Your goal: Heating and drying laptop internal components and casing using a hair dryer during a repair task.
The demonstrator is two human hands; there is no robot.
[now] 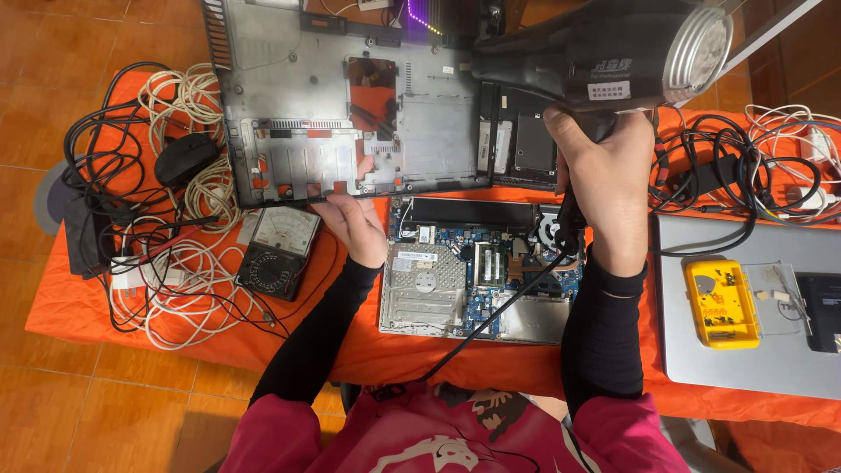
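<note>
Crowding the opened laptop (pixel 477 280), left fingers (pixel 337 203) pinch its cover (pixel 350 105), right hand (pixel 604 188) apparently clenches a dryer (pixel 604 52).

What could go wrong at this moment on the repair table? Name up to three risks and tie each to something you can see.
1. The right hand holds a black blower above the open laptop base; its cord trails across the exposed board and could snag parts.
2. The left hand holds the removed bottom cover only by its edge, so it might slip.
3. Tangled cables crowd the multimeter and could drag it.
</note>
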